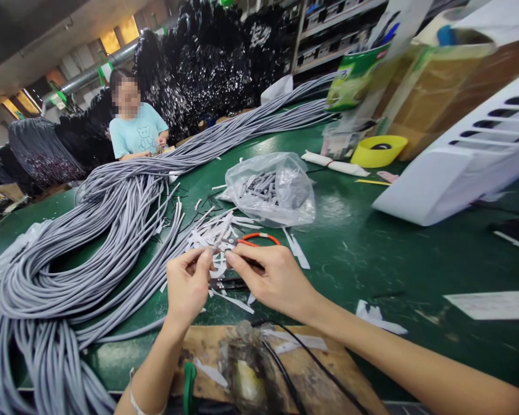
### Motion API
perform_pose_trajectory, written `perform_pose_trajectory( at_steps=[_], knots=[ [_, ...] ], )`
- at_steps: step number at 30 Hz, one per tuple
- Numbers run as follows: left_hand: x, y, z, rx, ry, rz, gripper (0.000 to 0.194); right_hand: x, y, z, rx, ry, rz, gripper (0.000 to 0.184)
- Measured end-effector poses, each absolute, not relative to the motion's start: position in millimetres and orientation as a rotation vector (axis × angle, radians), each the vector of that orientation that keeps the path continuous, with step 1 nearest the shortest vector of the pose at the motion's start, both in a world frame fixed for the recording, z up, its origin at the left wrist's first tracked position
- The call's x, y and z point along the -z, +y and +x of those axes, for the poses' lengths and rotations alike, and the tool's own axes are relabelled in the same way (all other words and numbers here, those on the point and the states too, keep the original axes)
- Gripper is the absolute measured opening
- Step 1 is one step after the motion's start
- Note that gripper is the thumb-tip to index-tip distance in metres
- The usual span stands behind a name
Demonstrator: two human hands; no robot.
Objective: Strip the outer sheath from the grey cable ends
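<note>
My left hand (187, 285) is closed in a pinch on the end of a grey cable (140, 328), which runs in from the bundle on the left. Thumb and fingertips of my right hand (279, 279) are pressed together close to that end; what they hold is too small to make out. Behind my fingertips lies an orange-handled cutting tool (259, 236), partly covered by my right hand. A dark tool (228, 283) shows between and below my hands. White paper strips (231, 222) are scattered just beyond my fingers.
A thick bundle of grey cables (82, 230) curves over the green table (341, 259). Farther off are a clear bag (272, 187) of short grey pieces, a yellow tape roll (379, 151) and a white plastic rack (450, 167). A wooden board (328, 369) lies nearest me. Another person (138, 132) works opposite.
</note>
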State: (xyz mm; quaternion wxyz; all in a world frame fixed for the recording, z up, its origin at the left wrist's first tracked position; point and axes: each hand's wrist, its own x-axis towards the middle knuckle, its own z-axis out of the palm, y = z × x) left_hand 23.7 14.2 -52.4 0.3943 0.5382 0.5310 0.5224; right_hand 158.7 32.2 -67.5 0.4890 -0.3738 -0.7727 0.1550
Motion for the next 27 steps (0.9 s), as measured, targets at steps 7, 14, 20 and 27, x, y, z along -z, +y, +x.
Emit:
perform_pose_trajectory(
  at_steps=[7, 14, 20, 27],
  knots=[
    [58, 12, 26, -1.313, 1.38, 1.629, 0.02, 69, 32, 158, -0.557, -1.846, -0.954, 0.038],
    [59, 11, 30, -1.321, 1.407, 1.502, 0.021, 78, 26, 148, 0.032, -1.771, -0.773, 0.021],
    [62, 24, 19, -1.376, 1.499, 1.345, 0.024, 75, 4, 131, 0.212, -1.863, -0.252, 0.034],
    [53, 19, 13, -1.336, 1.253, 1.355, 0.033, 73, 31, 148, -0.213, -1.813, -0.854, 0.027]
  ],
)
